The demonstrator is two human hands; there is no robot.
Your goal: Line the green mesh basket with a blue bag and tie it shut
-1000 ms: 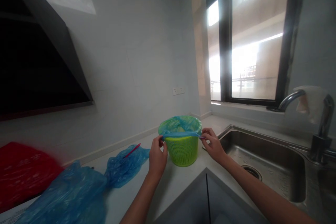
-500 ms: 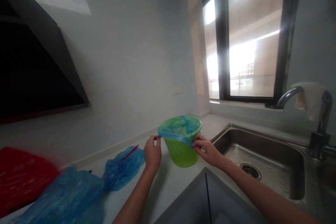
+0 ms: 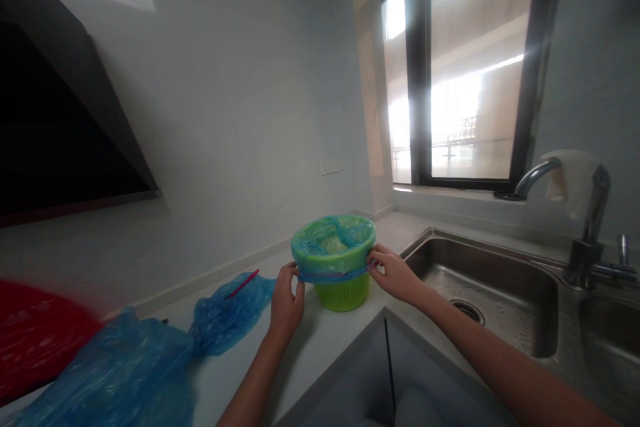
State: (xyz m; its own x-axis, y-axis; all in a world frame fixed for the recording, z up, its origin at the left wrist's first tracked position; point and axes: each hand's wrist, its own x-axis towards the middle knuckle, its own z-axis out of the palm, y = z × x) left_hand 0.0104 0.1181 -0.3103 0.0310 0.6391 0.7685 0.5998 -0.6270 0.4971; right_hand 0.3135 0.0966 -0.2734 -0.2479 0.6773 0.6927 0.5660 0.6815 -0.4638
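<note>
A small green mesh basket (image 3: 343, 293) stands on the white counter (image 3: 320, 340) near the corner. A thin blue plastic bag (image 3: 333, 255) lines it, its edge folded down over the rim to about halfway down the basket's side. My left hand (image 3: 285, 303) pinches the bag's edge on the basket's left side. On the right side my right hand (image 3: 397, 275) grips the same edge. Both hands hold the bag against the basket's wall.
More blue plastic bags (image 3: 150, 353) lie crumpled on the counter to the left, one with a red drawstring (image 3: 241, 284). A red bag (image 3: 35, 340) sits far left. A steel sink (image 3: 495, 293) with a tap (image 3: 580, 213) is on the right, a window behind.
Both hands have pulled the bag's edge further down over the basket's rim. The view has shifted slightly right.
</note>
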